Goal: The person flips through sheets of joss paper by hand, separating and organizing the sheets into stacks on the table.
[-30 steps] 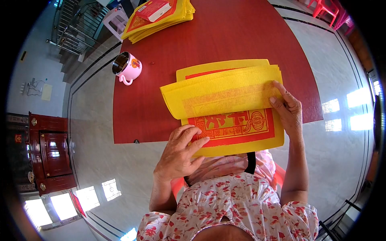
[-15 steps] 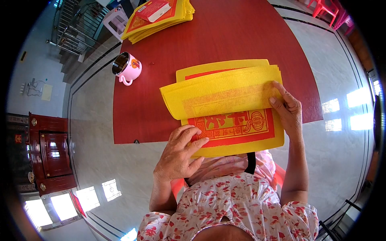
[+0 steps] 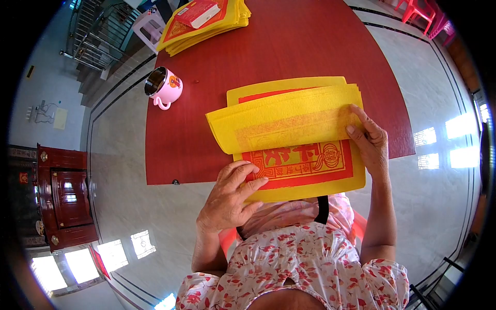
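Observation:
A stack of yellow paper sheets [image 3: 315,193] printed with red panels and characters lies at the table's near edge, jutting slightly past it. The upper sheets [image 3: 279,121] are folded back away from me, their plain yellow backs showing faint print. My right hand [image 3: 371,139] pinches these folded sheets at their right edge between thumb and fingers. At the lower left corner of the stack, my left hand [image 3: 232,194] rests with its fingers apart on the printed sheet and its thumb off the near edge.
On the red table [image 3: 294,41] stands a pink cup [image 3: 168,90] with a handle, to the left. Further back, another pile of yellow sheets [image 3: 206,36] carries a small red-and-white box [image 3: 197,13]. Beyond the table are a pale stool [image 3: 150,28] and red plastic chairs [image 3: 417,13].

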Motion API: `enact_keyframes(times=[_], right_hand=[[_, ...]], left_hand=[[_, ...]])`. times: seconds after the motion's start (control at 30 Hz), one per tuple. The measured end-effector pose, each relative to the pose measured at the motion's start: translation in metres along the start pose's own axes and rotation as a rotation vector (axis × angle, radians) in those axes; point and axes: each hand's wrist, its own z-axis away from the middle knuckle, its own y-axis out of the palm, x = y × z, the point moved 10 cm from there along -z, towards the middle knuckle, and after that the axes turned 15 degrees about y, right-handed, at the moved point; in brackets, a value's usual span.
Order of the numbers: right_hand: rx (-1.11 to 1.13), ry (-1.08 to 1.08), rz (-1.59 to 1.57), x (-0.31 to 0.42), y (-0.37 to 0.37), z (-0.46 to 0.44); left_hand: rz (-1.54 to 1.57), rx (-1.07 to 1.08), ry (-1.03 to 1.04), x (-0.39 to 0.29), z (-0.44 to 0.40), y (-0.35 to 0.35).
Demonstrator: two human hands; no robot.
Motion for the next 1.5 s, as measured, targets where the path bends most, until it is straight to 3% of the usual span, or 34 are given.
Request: enact_keyframes(times=[1.1,1.5], right_hand=[[-0.006,0.018,0.002,-0.001,0.0,0.0],[-0.005,0.016,0.008,-0.002,-0.001,-0.001]], left_hand=[[0.043,-0.036,0.018,0.003,0.003,-0.002],[0.076,-0.182,0.017,-0.001,-0.003,-0.009]])
